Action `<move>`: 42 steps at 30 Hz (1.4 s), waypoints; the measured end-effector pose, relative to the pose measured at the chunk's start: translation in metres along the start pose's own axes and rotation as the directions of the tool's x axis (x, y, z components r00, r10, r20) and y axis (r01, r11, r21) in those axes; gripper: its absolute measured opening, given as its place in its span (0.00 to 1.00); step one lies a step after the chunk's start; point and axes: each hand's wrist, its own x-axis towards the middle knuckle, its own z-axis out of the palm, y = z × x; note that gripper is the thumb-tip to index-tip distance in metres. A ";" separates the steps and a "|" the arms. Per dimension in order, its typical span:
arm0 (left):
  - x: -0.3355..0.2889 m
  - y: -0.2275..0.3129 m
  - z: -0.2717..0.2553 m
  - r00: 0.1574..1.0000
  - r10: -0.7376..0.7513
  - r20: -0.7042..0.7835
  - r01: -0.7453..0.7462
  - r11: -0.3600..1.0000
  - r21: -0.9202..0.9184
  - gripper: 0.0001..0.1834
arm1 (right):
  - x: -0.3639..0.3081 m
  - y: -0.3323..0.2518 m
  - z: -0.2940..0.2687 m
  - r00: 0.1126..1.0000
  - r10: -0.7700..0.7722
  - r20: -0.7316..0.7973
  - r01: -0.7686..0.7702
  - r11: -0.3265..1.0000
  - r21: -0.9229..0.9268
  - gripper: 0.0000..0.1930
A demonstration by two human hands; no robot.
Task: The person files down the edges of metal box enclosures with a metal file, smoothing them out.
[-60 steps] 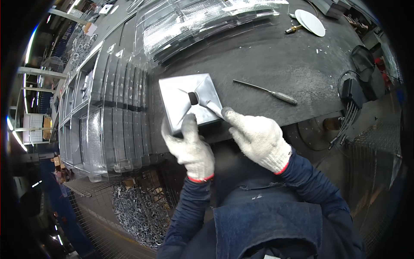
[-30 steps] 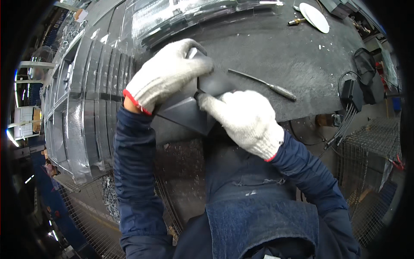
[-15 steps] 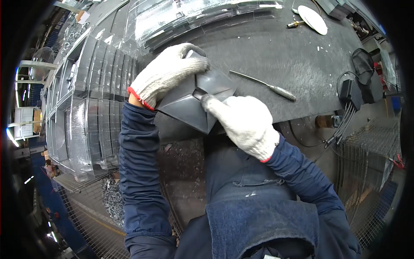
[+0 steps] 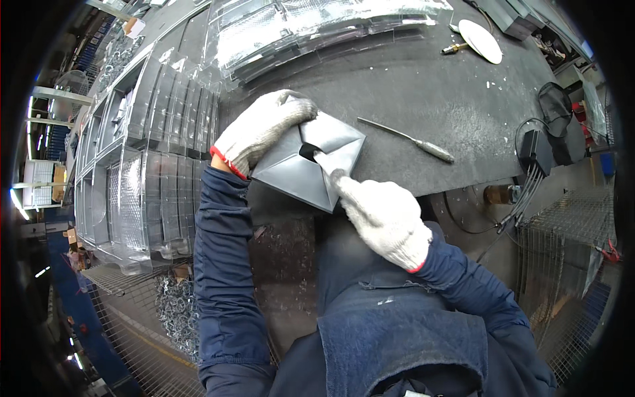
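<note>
Both my hands wear white knit gloves with red cuffs. My left hand (image 4: 272, 126) grips the upper left edge of a grey, square, faceted sheet piece (image 4: 296, 173), its fingers curled round the rim. Ridges run from the corners of this tilted piece to a dark opening (image 4: 308, 151) at its middle. Low on the piece's right side, my right hand (image 4: 385, 215) is closed, its smudged fingertip against the surface. A small pale sliver shows between that fingertip and the opening; I cannot make out what it is.
A slim metal hand tool (image 4: 410, 139) lies on the dark worktable (image 4: 423, 86). Clear-walled grey trays (image 4: 149, 178) stand stacked at left, more (image 4: 311, 40) at the back. A white disc (image 4: 481, 41) lies far right; a black box with cables (image 4: 537, 149) hangs at the right edge.
The faceted piece and my left hand have shifted slightly right and toward me. My right fingertip has drawn back from the opening, down and to the right.
</note>
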 end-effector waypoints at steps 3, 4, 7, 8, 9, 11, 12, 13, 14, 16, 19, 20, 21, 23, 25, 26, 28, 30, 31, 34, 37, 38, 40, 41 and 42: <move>-0.001 0.002 -0.003 1.000 0.004 0.002 -0.004 0.999 0.033 0.21 | -0.007 0.007 -0.021 0.990 -0.002 0.142 0.009 0.999 -0.048 0.23; 0.003 0.006 -0.004 1.000 -0.030 0.009 0.029 0.997 0.070 0.21 | -0.002 0.008 -0.025 0.990 -0.007 0.144 0.014 0.999 -0.050 0.23; 0.008 0.013 -0.005 0.999 -0.020 0.027 0.016 0.991 0.136 0.23 | 0.031 0.018 -0.030 0.977 -0.093 0.189 0.122 0.982 -0.147 0.22; 0.010 0.015 -0.005 0.999 0.026 0.040 -0.032 0.986 0.161 0.25 | 0.042 0.027 -0.020 0.972 -0.220 0.088 0.231 0.961 -0.150 0.22; 0.011 0.026 -0.006 0.999 -0.026 0.040 0.016 0.972 0.235 0.28 | 0.053 0.027 -0.021 0.962 -0.220 0.163 0.250 0.948 -0.195 0.22; 0.013 0.028 -0.005 0.997 -0.064 0.043 0.053 0.971 0.233 0.29 | 0.056 0.030 -0.020 0.955 -0.231 0.186 0.269 0.939 -0.213 0.23; 0.014 0.028 -0.005 0.994 -0.101 0.050 0.087 0.970 0.227 0.29 | 0.050 0.036 -0.020 0.960 -0.243 0.136 0.266 0.945 -0.191 0.24; 0.008 0.034 -0.005 0.995 -0.085 0.050 0.068 0.960 0.271 0.30 | 0.039 0.033 -0.030 0.952 -0.128 0.276 0.214 0.927 -0.307 0.26; 0.008 0.019 -0.009 0.998 0.039 0.057 -0.056 0.940 0.336 0.30 | 0.022 0.029 -0.027 0.977 -0.106 0.185 0.158 0.942 -0.295 0.26; 0.007 0.024 -0.004 0.996 -0.071 0.044 0.061 0.978 0.199 0.31 | 0.006 0.022 -0.032 0.982 0.007 0.188 0.038 0.972 -0.233 0.24; 0.011 0.017 -0.007 0.997 -0.063 0.052 0.057 0.992 0.111 0.31 | 0.011 0.021 -0.024 0.996 -0.053 0.072 0.065 0.983 -0.175 0.23; 0.012 0.016 -0.008 0.997 -0.058 0.057 0.052 0.992 0.114 0.31 | 0.014 0.019 -0.019 0.996 -0.050 0.067 0.061 0.982 -0.179 0.23; 0.010 0.021 -0.008 0.997 -0.061 0.050 0.052 0.985 0.167 0.31 | 0.019 0.018 -0.012 0.995 -0.068 0.074 0.079 0.985 -0.156 0.23; 0.011 0.022 -0.009 0.998 -0.047 0.051 0.034 0.974 0.224 0.31 | 0.023 0.020 0.001 0.983 -0.175 0.063 0.185 0.952 -0.246 0.23; 0.007 0.013 -0.008 0.998 -0.057 0.033 0.051 0.985 0.164 0.30 | 0.022 0.005 0.003 0.990 -0.112 0.081 0.127 0.965 -0.228 0.23; 0.006 0.011 -0.011 0.997 -0.072 0.043 0.066 0.990 0.121 0.30 | 0.019 -0.003 0.003 0.994 -0.040 0.099 0.061 0.974 -0.219 0.23; 0.002 0.030 0.009 0.991 -0.134 -0.023 0.135 0.984 0.117 0.26 | 0.008 -0.003 -0.001 0.997 -0.013 0.076 0.029 0.975 -0.219 0.23; 0.000 0.009 0.012 0.995 -0.052 -0.086 0.055 0.998 0.034 0.24 | 0.005 -0.006 -0.008 0.998 -0.045 0.050 0.054 0.978 -0.201 0.24; -0.008 0.004 0.004 0.997 -0.041 -0.073 0.052 0.985 0.163 0.24 | 0.003 -0.007 -0.006 0.993 -0.114 0.013 0.115 0.974 -0.197 0.24; -0.012 0.000 0.000 0.995 -0.069 -0.074 0.079 0.985 0.150 0.25 | -0.014 -0.001 -0.003 0.994 -0.078 0.080 0.094 0.972 -0.216 0.24; -0.001 0.010 0.010 0.994 -0.076 -0.081 0.090 0.979 0.184 0.28 | 0.006 -0.001 -0.004 0.998 -0.065 0.011 0.065 0.964 -0.256 0.22; 0.001 0.022 0.015 0.994 -0.077 -0.082 0.093 0.971 0.221 0.30 | 0.004 0.008 0.002 0.995 -0.068 -0.075 0.057 0.989 -0.134 0.20; -0.017 0.036 0.016 0.986 -0.058 -0.155 0.123 0.885 0.450 0.34 | -0.009 0.000 0.006 0.995 -0.059 -0.076 0.053 0.996 -0.075 0.19; -0.022 0.051 0.021 0.974 -0.086 -0.210 0.167 0.899 0.406 0.36 | -0.025 0.010 0.008 0.997 -0.010 -0.082 0.010 1.000 0.003 0.19; -0.028 0.045 0.022 0.952 -0.100 -0.288 0.213 0.895 0.392 0.39 | -0.033 0.000 0.000 0.998 0.064 -0.009 -0.064 0.997 0.045 0.20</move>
